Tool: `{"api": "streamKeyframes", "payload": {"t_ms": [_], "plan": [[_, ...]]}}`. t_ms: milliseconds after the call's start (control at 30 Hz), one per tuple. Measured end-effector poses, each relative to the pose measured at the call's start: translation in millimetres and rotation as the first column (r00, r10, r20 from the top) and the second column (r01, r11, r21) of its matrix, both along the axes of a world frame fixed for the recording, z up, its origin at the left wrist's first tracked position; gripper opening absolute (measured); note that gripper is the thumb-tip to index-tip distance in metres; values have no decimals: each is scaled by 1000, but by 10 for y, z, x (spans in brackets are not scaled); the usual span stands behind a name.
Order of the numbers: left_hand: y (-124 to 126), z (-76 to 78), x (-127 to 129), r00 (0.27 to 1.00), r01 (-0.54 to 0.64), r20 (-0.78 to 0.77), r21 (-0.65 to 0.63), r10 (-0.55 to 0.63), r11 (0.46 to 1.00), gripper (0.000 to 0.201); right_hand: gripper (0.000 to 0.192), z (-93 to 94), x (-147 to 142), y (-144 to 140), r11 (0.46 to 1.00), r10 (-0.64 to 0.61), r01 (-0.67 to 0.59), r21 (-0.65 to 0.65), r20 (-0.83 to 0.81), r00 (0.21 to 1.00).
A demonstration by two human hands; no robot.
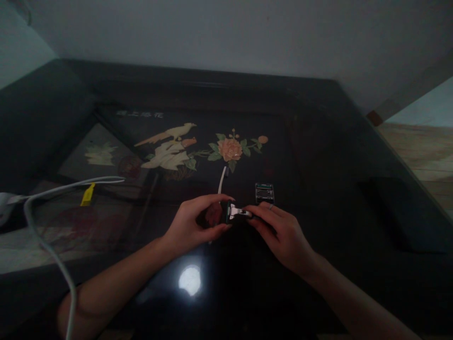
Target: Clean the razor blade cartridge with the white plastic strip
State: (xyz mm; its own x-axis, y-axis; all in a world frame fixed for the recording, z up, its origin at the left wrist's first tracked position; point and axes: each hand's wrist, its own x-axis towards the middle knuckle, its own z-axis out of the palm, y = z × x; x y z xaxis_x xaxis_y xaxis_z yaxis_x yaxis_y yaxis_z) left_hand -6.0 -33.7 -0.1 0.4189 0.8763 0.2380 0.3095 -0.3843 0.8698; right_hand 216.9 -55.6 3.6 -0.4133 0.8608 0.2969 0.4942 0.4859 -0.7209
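Both hands meet over the dark glossy table, working on a razor (241,212) with a silver neck. My left hand (193,221) pinches the dark razor head (229,212) by its two ends, between thumb and fingers. On the other side, my right hand (283,231) grips the razor's dark handle, which the fingers mostly hide. Just beyond my right fingers lies a small clear case (264,191) with what look like blade cartridges in it. A thin white strip (222,180) shows behind my left fingers; I cannot tell what it is.
A white cable (49,248) with a yellow tag (88,194) runs along the left side and passes over my left forearm. A dark flat object (406,215) lies at the right. The tabletop (318,141) carries bird and flower pictures and a bright light reflection.
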Motion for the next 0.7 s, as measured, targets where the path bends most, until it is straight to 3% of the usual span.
{"api": "streamKeyframes", "payload": {"t_ms": [167, 467, 700], "plan": [[8, -3, -4, 999, -1, -37, 30, 2, 1000, 36, 23, 20, 16, 6, 1000, 9, -10, 12, 73, 997], [48, -63, -18, 976, 66, -213, 129, -38, 989, 33, 26, 51, 75, 48, 985, -10, -46, 165, 320, 947], [46, -82, -33, 993, 62, -104, 130, -49, 990, 36, 24, 33, 65, 63, 993, 23, -45, 111, 194, 981]]}}
